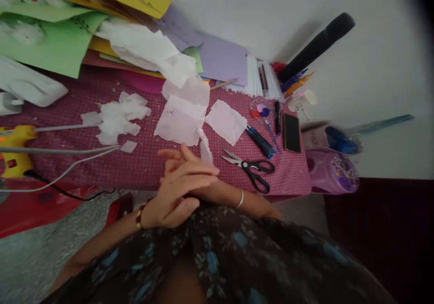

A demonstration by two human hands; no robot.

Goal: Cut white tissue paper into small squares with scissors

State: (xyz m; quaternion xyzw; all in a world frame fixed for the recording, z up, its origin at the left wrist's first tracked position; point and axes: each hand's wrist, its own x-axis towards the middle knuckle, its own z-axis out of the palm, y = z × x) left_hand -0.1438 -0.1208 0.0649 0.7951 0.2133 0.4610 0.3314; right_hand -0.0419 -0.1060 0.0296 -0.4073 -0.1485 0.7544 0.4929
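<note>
My left hand point(176, 191) lies flat on top of my right hand point(172, 156) at the near edge of the table, palms pressed together. A thin twisted strip of white tissue paper point(205, 148) sticks out from between them toward the far side. My left wrist wears a dark bracelet and my right wrist a silver bangle. Just past the hands lie flat pale tissue sheets point(181, 121) and a smaller square tissue piece point(226, 121). Black-handled scissors point(252, 168) rest shut to the right of my hands.
A red checked cloth point(135, 164) covers the table. Torn tissue scraps point(118, 116) lie at left, near a yellow glue gun point(15, 148) with cables. Coloured paper sheets point(50, 37) pile up behind. Pens point(261, 141), a black phone point(292, 133) and a purple bottle point(334, 170) sit at right.
</note>
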